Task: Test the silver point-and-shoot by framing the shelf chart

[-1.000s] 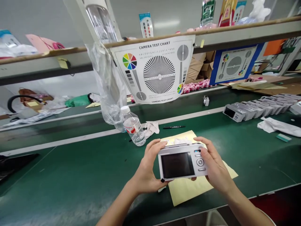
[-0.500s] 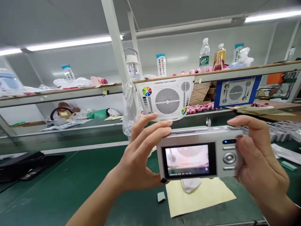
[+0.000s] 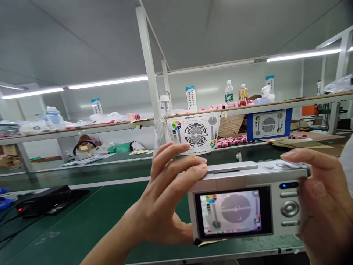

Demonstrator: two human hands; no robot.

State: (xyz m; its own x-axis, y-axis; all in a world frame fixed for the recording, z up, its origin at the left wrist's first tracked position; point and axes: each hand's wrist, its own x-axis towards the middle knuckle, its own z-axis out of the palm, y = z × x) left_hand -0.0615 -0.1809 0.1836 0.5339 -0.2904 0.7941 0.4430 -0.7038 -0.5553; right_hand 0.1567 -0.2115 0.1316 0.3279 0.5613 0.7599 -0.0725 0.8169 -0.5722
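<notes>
Head view: the left grip (image 3: 162, 195) and right grip (image 3: 322, 213) close on both ends of a silver compact digital camera (image 3: 245, 209); held level, its lit screen frames the white paper test chart (image 3: 196, 134).

Left hand (image 3: 168, 195) and right hand (image 3: 322, 209) hold up a silver compact camera (image 3: 248, 198).

Long ceiling tube lights (image 3: 303, 55) are flooding the room with bright, even white light from 10 and 1 o'clock, leaving only soft shadows. The wide lens is bending the shelf (image 3: 82, 130) toward the edges, while the camera screen (image 3: 233, 211) is glowing pale and slightly washed out.
</notes>
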